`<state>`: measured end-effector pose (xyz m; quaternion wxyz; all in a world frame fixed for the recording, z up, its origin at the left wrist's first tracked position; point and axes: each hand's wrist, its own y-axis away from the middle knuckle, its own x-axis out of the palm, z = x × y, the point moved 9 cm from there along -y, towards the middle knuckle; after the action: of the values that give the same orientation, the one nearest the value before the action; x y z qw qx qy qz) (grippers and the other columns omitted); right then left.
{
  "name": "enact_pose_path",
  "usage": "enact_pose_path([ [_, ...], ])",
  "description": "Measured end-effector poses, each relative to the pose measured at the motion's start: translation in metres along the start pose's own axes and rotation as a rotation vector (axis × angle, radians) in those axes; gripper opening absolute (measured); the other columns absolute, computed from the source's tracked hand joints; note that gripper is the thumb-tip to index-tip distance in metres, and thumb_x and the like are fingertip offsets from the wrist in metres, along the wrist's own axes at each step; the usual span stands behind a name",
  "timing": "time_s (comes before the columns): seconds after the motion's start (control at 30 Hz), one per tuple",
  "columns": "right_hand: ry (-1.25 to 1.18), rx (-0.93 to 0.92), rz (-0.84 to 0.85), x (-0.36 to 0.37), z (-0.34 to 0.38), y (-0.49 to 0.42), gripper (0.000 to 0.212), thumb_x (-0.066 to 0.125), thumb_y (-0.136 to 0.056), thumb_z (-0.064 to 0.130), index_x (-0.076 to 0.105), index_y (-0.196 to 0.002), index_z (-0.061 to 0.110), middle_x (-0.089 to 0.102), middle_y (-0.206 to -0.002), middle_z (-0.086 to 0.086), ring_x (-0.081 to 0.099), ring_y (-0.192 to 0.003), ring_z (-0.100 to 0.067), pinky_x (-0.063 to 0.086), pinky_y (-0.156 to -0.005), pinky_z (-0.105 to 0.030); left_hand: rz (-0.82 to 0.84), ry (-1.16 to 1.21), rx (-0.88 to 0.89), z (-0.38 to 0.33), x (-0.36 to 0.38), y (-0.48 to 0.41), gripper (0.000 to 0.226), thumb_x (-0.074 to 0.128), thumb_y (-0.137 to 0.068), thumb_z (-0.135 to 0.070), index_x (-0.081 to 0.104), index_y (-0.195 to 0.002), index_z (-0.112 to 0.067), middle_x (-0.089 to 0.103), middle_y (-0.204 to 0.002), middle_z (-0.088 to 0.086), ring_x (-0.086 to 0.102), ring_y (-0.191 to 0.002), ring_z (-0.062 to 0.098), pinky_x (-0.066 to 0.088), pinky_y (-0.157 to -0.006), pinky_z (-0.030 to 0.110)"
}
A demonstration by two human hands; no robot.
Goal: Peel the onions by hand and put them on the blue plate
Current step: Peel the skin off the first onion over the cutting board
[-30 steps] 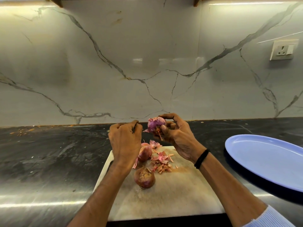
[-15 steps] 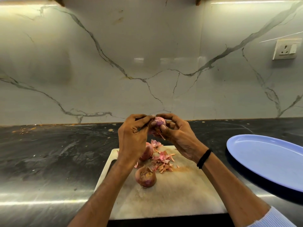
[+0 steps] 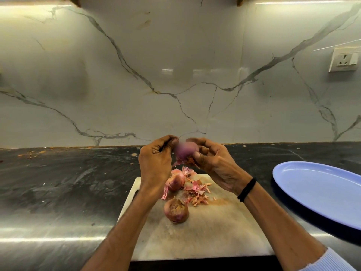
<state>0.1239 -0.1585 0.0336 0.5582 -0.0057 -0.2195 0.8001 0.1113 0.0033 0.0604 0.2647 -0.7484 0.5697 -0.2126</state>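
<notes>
My right hand (image 3: 214, 163) grips a purple, partly peeled onion (image 3: 185, 150) above the far end of the cutting board (image 3: 214, 231). My left hand (image 3: 156, 163) is right beside it, its thumb and fingertips pinching at the onion's top left side. Loose skin hangs under the onion. Two unpeeled onions lie on the board: one (image 3: 176, 181) beside my left wrist, one (image 3: 176, 211) nearer to me. A heap of pink peels (image 3: 197, 192) lies between them. The blue plate (image 3: 322, 190) sits at the right with nothing on it.
The board lies on a dark, shiny counter (image 3: 68, 182) with crumbs along the back left. A marble wall (image 3: 175, 75) rises behind, with a socket (image 3: 344, 59) at the upper right. The plate reaches past the frame's right edge.
My left hand came back from the left to the onion and now pinches at its top. The onion turned in my right hand and looks blurred.
</notes>
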Motion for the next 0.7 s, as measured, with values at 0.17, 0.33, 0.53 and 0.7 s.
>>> enact_pose_path([
  [0.17,-0.074,0.019,-0.005,-0.003,0.002,0.001,0.05,0.062,-0.082,0.001,0.053,-0.131,0.0,0.064,-0.125,-0.022,0.064,-0.115,-0.036,0.055,-0.095,-0.047,-0.1,-0.174,-0.016,0.007,-0.015,-0.004,0.022,0.072,-0.09,-0.015,0.07,-0.105,-0.031,0.064,-0.082,-0.027,0.063,-0.075,-0.013,0.05,-0.071,0.006],
  [0.33,-0.096,0.02,-0.041,-0.008,0.002,0.0,0.052,0.064,-0.08,0.003,0.053,-0.131,0.001,0.068,-0.121,-0.017,0.066,-0.112,-0.033,0.059,-0.09,-0.043,-0.007,-0.411,-0.039,0.015,-0.011,-0.002,0.03,0.07,-0.09,-0.006,0.074,-0.115,-0.021,0.075,-0.107,-0.008,0.064,-0.084,0.0,0.054,-0.082,0.019],
  [0.53,0.038,-0.027,-0.116,-0.015,0.005,-0.001,0.046,0.072,-0.074,0.01,0.063,-0.119,0.008,0.071,-0.113,-0.013,0.068,-0.109,-0.03,0.058,-0.092,-0.04,0.094,-0.272,0.114,-0.01,0.006,0.001,0.035,0.068,-0.092,-0.031,0.067,-0.127,-0.025,0.066,-0.117,-0.014,0.062,-0.096,-0.006,0.05,-0.087,0.011],
  [0.7,0.062,-0.077,-0.14,-0.02,0.008,-0.002,0.044,0.074,-0.073,0.012,0.067,-0.116,0.01,0.071,-0.114,-0.013,0.067,-0.111,-0.03,0.057,-0.094,-0.039,0.165,-0.189,0.145,-0.02,0.014,0.007,0.035,0.073,-0.081,-0.037,0.072,-0.114,-0.025,0.074,-0.107,-0.008,0.069,-0.098,-0.001,0.056,-0.086,0.018],
])
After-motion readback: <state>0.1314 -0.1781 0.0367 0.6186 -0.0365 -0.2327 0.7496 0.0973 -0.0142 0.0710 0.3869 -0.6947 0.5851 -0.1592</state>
